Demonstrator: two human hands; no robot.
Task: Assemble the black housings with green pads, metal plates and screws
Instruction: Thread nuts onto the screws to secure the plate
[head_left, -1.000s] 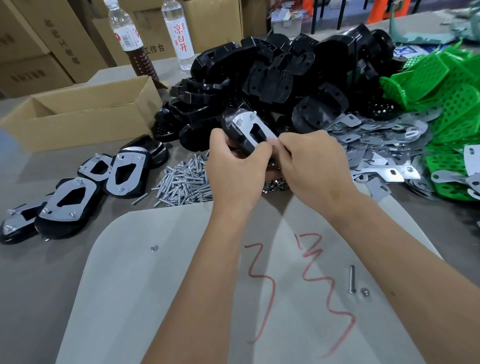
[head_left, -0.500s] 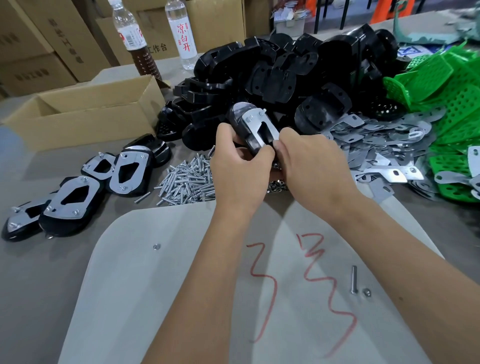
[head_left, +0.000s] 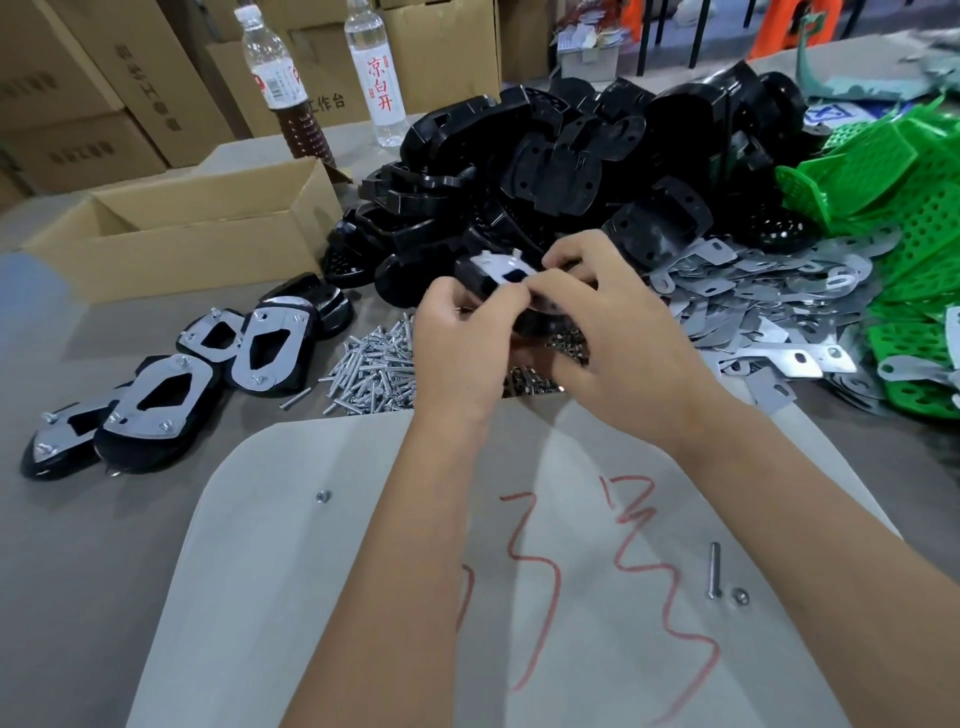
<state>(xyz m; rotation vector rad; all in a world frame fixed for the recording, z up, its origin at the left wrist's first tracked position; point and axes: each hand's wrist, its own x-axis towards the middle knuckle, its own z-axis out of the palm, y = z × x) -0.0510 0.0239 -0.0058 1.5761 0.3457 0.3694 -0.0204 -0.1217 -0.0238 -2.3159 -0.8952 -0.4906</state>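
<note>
Both hands held one black housing (head_left: 480, 278) with its metal plate (head_left: 501, 267) above the screw pile (head_left: 374, 371), mid-desk: left hand (head_left: 460, 343) gripping, right hand (head_left: 618, 332) pinching at the plate. Screw-fitting step, likely; next needs another screw.

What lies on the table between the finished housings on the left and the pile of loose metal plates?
In the head view, the screw pile lies between the finished housings and the metal plates, partly hidden behind both hands.

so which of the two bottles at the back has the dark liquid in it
The left bottle, behind the open cardboard box: its lower part is dark brown. The bottle with red characters to its right holds clear liquid.
</note>
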